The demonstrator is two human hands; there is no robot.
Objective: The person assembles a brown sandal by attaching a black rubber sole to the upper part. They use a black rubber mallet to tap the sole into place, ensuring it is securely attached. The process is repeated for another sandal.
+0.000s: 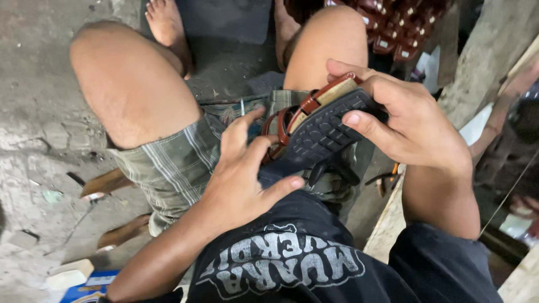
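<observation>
Sandal (323, 132) is held sole-up over the lap, clamped by the right hand (412, 126): thumb pressed flat on the black treaded sole, fingers curled over the far edge against the brown leather strap (309, 104). Left hand (241, 179) is set at the near, lower end of the sandal, fingers spread and bent onto the strap loops, thumb laid out under the sole's tip; whether anything is actually pinched there cannot be told. Below the grip plaid shorts (174, 163) are seen, and beyond it a stack of brown sandals (398, 28) on the ground.
</observation>
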